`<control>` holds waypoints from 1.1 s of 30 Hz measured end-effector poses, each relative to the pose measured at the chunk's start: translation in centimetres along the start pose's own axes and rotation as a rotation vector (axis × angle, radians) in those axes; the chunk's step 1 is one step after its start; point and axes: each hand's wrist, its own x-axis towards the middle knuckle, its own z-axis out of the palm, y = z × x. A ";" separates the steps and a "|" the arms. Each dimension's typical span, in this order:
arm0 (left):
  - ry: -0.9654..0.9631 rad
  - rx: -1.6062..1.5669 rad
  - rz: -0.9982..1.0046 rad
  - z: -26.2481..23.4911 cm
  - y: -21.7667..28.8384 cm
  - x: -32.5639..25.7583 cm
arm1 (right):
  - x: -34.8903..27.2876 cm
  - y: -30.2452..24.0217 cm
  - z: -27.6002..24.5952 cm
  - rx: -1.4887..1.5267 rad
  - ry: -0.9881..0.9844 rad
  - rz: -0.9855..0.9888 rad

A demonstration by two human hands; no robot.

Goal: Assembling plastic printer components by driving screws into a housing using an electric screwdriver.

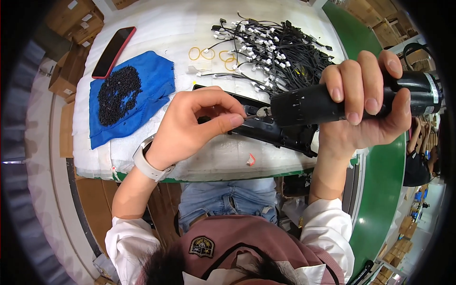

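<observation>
My right hand [363, 102] is wrapped round a black electric screwdriver [297, 105], held nearly level with its nose pointing left. From the nose a thin metal bit [256, 115] sticks out toward my left hand [199, 116]. My left thumb and forefinger pinch at the bit's tip; whether a screw sits there is hidden by the fingers. Beneath both hands lies a long black plastic housing [270, 133], partly covered by them. To the left, a pile of small black screws [118, 95] is spread on a blue cloth [154, 71].
A heap of black cables with white connectors [285, 52] fills the far right of the white padded tabletop [156, 28]. Several rubber bands [207, 53] lie beside it. A red-edged phone [114, 52] rests at the far left. A red-and-white scrap [251, 159] lies near the front edge.
</observation>
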 end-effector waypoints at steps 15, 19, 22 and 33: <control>0.026 0.091 -0.022 -0.3 -0.2 0.1 | -0.3 0.9 -0.1 0.002 -0.003 0.036; 0.044 0.077 -0.048 -0.5 -0.5 0.1 | -0.2 0.9 -0.1 -0.002 0.000 0.015; 0.042 0.076 -0.037 -0.4 -0.5 0.0 | -0.3 1.0 0.0 0.002 -0.002 0.019; 0.046 -0.036 -0.043 0.0 -0.5 -0.1 | 0.9 1.1 -0.1 0.117 0.042 0.143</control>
